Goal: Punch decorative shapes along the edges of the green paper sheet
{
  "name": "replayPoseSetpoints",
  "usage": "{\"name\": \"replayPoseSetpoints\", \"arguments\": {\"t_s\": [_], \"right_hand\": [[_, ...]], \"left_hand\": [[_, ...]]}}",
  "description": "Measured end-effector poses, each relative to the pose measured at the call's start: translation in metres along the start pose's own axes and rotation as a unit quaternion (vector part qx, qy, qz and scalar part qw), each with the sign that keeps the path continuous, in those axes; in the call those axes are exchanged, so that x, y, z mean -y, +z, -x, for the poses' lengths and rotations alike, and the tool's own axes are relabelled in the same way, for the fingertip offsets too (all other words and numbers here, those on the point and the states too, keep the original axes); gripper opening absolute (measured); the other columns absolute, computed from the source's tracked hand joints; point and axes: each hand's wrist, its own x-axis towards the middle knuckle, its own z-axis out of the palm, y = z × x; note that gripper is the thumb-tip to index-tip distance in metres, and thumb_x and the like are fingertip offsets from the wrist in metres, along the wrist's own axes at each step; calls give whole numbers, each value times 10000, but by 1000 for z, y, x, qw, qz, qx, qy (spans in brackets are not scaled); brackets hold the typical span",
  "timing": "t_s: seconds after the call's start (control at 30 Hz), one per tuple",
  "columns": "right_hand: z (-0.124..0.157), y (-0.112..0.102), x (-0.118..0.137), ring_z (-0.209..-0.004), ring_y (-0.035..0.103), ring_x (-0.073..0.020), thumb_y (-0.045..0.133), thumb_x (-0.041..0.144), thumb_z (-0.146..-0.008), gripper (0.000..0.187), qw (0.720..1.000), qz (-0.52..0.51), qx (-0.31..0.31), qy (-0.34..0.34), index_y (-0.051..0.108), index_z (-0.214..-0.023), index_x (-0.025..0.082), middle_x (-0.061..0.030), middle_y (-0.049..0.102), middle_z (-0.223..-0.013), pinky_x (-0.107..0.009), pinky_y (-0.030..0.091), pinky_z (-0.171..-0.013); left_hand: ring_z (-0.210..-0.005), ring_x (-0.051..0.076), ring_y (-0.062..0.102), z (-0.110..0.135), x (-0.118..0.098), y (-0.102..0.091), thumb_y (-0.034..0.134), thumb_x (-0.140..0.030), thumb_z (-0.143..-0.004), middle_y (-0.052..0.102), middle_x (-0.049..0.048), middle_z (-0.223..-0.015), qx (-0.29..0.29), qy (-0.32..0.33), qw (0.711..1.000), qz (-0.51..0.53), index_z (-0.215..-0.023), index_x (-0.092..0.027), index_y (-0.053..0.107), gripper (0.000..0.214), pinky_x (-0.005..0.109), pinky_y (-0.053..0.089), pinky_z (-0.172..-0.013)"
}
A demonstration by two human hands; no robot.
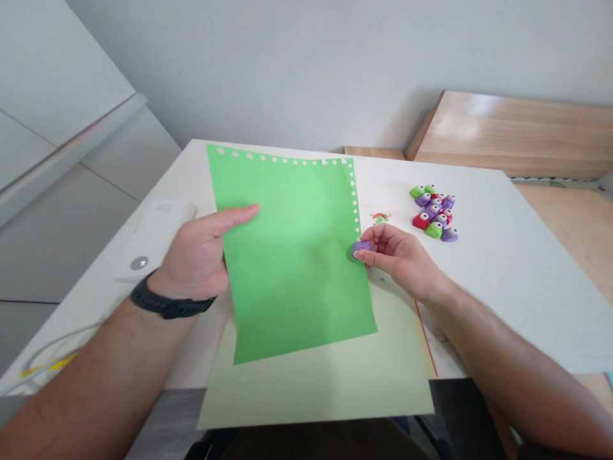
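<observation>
A green sheet of paper [292,275] is held up, with a row of small punched shapes along its top edge and partway down its right edge. My left hand [196,255] grips the sheet's left side, thumb on the front and the other fingers hidden behind. At the right edge, just below the lowest punched shape, my right hand [397,255] pinches a small purple craft punch [363,248], which sits on the paper's edge. Underneath lies a pale green sheet [316,396], reaching past the table's front edge.
Several purple, red and green craft punches [433,214] are clustered on the white table [517,281] at the right. Small red and green paper cut-outs [381,218] lie nearer the sheet. A white device with a round button [139,263] and cables [62,345] are at the left.
</observation>
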Motion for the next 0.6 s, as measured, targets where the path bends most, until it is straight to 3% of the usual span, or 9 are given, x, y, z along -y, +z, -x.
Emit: {"name": "replayPoseSetpoints", "arguments": {"t_s": [0.13,0.33,0.6], "right_hand": [[-2,-1,-3,-811,682,-144,962,298,-719,409,1000,2,-11,-1,668,-983,192,-15,747,-905,-301,537,-760],[-3,-4,-7,-867,722,-178,982,314,-679,459,998,36,-46,-27,680,-1005,197,-36,764,-952,-374,581,-869],[2,-4,-6,-835,713,-174,929,332,-763,387,992,91,-43,-75,635,-988,219,-25,743,-939,-363,597,-817]], "left_hand": [[-1162,384,759,-3,2,-3,796,-280,-862,789,106,-1276,9,4,1000,-17,-1333,-184,760,482,575,635,-1009],[-930,337,823,-7,1,-8,840,-247,-822,803,135,-1223,-19,46,997,-63,-1294,-154,777,485,469,713,-811],[-930,298,822,-4,-1,-9,895,-232,-798,819,103,-1186,-42,123,989,-72,-1142,-153,822,361,398,720,-802]]}}
